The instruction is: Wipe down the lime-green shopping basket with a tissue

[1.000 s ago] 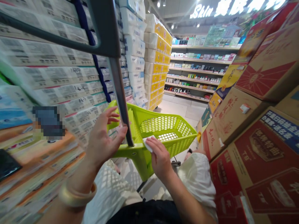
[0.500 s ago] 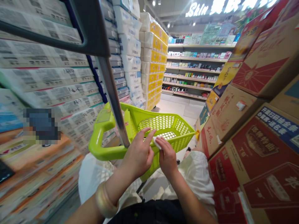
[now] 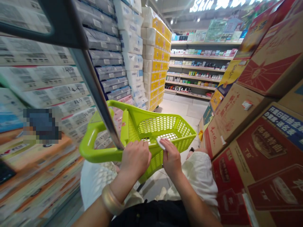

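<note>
A lime-green plastic shopping basket cart (image 3: pixel 142 118) with perforated sides stands right in front of me. My left hand (image 3: pixel 136 159), a gold bangle on its wrist, is closed over the cart's near rim, beside the foot of the metal pole (image 3: pixel 101 97). To its right, my right hand (image 3: pixel 171 157) presses a folded white wipe (image 3: pixel 161 143) against the same rim, fingers bent over it. The wipe is mostly hidden under the fingers. The basket's mesh floor shows through beyond my hands.
Stacked red and brown cartons (image 3: pixel 265 138) line the right side. Packs of tissue (image 3: pixel 155 63) and grey packages (image 3: pixel 106 56) rise on the left. Shelves (image 3: pixel 201 58) of small boxes and bottles stand at the back. A dark grey handle (image 3: pixel 61 39) tops the pole at upper left.
My left hand's fingers, stretched out before, have closed over the rim. The cart, with its pole and handle, has shifted left in view. My right hand stays on the rim with the wipe.
</note>
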A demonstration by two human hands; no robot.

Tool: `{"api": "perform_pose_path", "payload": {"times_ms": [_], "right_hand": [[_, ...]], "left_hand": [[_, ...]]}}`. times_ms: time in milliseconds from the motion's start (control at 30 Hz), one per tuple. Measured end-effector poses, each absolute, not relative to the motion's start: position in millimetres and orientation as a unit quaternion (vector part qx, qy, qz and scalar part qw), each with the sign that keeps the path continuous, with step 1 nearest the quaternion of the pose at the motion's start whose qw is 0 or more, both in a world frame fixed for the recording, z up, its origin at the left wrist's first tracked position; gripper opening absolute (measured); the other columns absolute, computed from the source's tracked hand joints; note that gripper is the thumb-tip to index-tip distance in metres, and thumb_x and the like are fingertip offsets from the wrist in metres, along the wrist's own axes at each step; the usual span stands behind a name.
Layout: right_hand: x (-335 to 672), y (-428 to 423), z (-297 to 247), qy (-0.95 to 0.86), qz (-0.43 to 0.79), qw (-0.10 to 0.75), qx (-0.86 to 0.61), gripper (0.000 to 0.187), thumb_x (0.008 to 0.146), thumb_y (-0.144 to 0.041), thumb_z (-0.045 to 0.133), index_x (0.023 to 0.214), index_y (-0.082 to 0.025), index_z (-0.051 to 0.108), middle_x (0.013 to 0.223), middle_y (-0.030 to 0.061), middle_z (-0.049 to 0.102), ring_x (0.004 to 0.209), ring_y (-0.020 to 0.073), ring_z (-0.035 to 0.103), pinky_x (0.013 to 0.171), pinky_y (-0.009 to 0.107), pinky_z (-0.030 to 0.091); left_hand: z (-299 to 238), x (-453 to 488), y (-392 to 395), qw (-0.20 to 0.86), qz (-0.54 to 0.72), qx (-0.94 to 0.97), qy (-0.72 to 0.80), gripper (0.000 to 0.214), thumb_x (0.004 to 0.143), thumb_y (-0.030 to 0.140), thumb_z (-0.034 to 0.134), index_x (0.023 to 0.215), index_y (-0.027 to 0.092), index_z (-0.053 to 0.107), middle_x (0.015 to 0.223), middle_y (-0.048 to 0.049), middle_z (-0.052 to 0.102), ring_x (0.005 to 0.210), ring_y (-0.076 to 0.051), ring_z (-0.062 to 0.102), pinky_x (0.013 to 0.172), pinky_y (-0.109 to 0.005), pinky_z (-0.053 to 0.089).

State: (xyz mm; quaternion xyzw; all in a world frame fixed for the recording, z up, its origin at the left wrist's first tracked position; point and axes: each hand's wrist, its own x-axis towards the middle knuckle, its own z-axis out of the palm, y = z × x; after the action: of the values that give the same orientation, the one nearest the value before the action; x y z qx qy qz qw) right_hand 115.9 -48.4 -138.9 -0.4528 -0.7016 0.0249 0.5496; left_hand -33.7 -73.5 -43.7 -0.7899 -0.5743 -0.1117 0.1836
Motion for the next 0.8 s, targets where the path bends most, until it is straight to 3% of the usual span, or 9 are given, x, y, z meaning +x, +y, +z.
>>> {"api": "perform_pose_path", "payload": {"times_ms": [133, 300, 467, 667, 800], "right_hand": [[108, -53, -136, -0.753, 0.036, 0.532, -0.385, 0.047, 0.087, -0.006, 0.042, 0.125, -0.022, 0.063, 0.126, 0.007, 0.067, 0.126, 0.0211, 0.057, 0.107, 0.042, 0.048], [113, -49, -138, -0.705, 0.016, 0.545, -0.455, 0.047, 0.086, -0.005, 0.039, 0.122, -0.022, 0.065, 0.12, 0.0075, 0.07, 0.124, 0.0225, 0.059, 0.105, 0.044, 0.049], [104, -55, -131, -0.756, 0.059, 0.535, -0.374, 0.046, 0.087, -0.006, 0.042, 0.125, -0.022, 0.063, 0.126, 0.0075, 0.067, 0.125, 0.0204, 0.057, 0.108, 0.042, 0.047], [117, -46, -139, -0.7, 0.035, 0.54, -0.466, 0.047, 0.085, -0.004, 0.04, 0.121, -0.021, 0.066, 0.12, 0.0092, 0.07, 0.124, 0.0231, 0.058, 0.106, 0.047, 0.048], [109, -54, -133, -0.741, 0.062, 0.524, -0.416, 0.047, 0.086, -0.004, 0.042, 0.124, -0.021, 0.064, 0.125, 0.0082, 0.067, 0.126, 0.0213, 0.057, 0.109, 0.044, 0.046]], "left_hand": [[-47, -36, -75, 0.197, -0.117, -0.79, -0.569, 0.016, 0.083, 0.021, 0.049, 0.079, 0.016, 0.065, 0.071, -0.0091, 0.065, 0.072, -0.029, 0.062, 0.065, -0.038, 0.04], [-48, -35, -77, 0.199, -0.121, -0.791, -0.566, 0.014, 0.081, 0.02, 0.051, 0.079, 0.016, 0.065, 0.071, -0.0087, 0.064, 0.073, -0.028, 0.061, 0.064, -0.038, 0.038], [-48, -35, -79, 0.194, -0.122, -0.796, -0.56, 0.015, 0.082, 0.018, 0.05, 0.079, 0.015, 0.065, 0.071, -0.0095, 0.064, 0.074, -0.027, 0.06, 0.065, -0.038, 0.037], [-49, -34, -79, 0.192, -0.129, -0.794, -0.562, 0.022, 0.087, 0.019, 0.045, 0.079, 0.016, 0.066, 0.071, -0.0096, 0.063, 0.071, -0.027, 0.059, 0.065, -0.038, 0.036], [-50, -35, -78, 0.19, -0.137, -0.793, -0.563, 0.024, 0.088, 0.015, 0.044, 0.078, 0.015, 0.066, 0.069, -0.0095, 0.063, 0.072, -0.027, 0.059, 0.065, -0.037, 0.036]]}}
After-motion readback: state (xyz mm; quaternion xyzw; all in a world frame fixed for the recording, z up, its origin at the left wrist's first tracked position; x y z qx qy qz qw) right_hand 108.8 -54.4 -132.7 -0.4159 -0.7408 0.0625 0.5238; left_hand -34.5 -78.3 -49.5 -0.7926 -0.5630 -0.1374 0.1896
